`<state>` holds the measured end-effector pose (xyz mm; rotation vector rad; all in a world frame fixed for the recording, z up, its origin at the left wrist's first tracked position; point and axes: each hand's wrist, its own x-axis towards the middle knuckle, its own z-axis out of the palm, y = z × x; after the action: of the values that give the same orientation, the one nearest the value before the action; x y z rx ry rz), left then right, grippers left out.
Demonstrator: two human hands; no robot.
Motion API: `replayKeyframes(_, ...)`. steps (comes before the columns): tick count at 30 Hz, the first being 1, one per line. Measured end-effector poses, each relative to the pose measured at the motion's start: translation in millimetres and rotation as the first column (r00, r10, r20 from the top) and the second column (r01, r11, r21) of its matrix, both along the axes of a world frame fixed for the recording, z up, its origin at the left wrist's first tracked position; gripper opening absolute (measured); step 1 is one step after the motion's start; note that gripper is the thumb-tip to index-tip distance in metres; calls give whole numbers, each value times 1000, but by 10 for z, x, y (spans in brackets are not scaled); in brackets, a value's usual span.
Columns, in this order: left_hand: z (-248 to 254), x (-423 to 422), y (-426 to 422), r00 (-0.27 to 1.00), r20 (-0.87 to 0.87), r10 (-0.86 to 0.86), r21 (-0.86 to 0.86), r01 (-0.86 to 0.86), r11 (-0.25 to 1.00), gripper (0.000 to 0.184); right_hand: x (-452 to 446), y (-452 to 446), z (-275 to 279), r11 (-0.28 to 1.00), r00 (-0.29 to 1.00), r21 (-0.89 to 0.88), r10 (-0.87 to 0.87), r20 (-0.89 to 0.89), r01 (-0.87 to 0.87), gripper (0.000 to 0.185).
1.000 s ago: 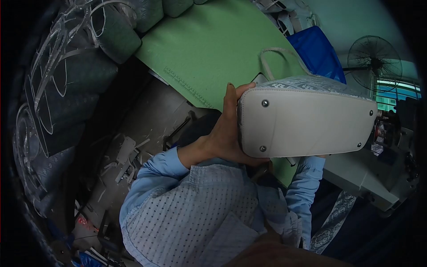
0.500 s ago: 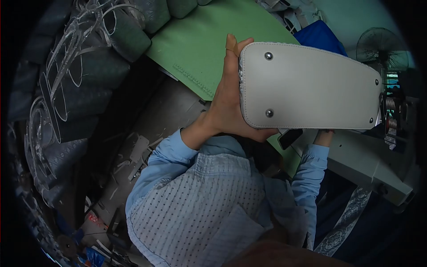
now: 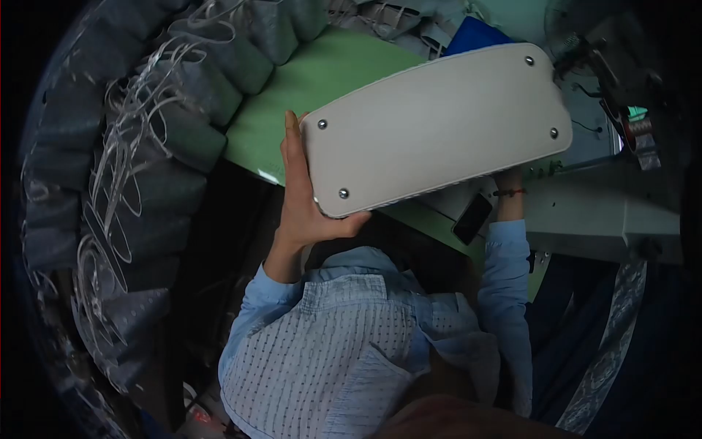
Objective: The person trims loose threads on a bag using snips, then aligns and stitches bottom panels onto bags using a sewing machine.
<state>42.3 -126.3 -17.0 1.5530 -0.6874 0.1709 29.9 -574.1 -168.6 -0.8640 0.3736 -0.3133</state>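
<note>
A pale handbag (image 3: pixel 439 128) is held up with its base facing me, and metal feet show near the base's corners. My left hand (image 3: pixel 301 208) grips its left end, thumb along the lower edge and fingers up the side. At the lower right edge, my right hand (image 3: pixel 510 178) reaches behind the bag; its fingers are hidden there. A beaded bracelet (image 3: pixel 510 192) circles that wrist. Below the bag, a dark phone (image 3: pixel 473 219) lies near my right forearm.
Grey bag-like pieces (image 3: pixel 212 95) with loose pale straps line the left side. Behind the handbag are a green tabletop (image 3: pixel 344 66) and a blue object (image 3: pixel 475 35). A sewing machine (image 3: pixel 585 212) with thread spools (image 3: pixel 645 139) stands right. A patterned strip (image 3: pixel 610 351) hangs lower right.
The handbag has shifted left and turned, its right end now higher. My left hand moved left and down with it. More of my right wrist and the phone now shows.
</note>
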Motion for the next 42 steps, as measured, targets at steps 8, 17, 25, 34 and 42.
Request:
replayKeyframes(8,481,563,-667,877,377,-298,751,-102,652,142,-127,378,1045,862,932,-415,-354,-83,291,28)
replayKeyframes(17,1160,629,-1758,795,549,-258,450,-22,893,133,-744,559,1321,432,872,-847,-485,73,311,49)
replayKeyframes(25,1299,416,-594,827,512,-231,270,100,958,108,-1099,1601,2557,160,933,-929,-197,301,333,35)
replayKeyframes(34,957,-242,1028,834,543,99,172,-226,959,111,-329,2686,2832,-66,748,-789,377,547,611,34)
replayKeyframes(42,830,-736,1500,769,594,234,214,-432,876,110,-277,2627,2791,-69,779,-827,388,493,558,26)
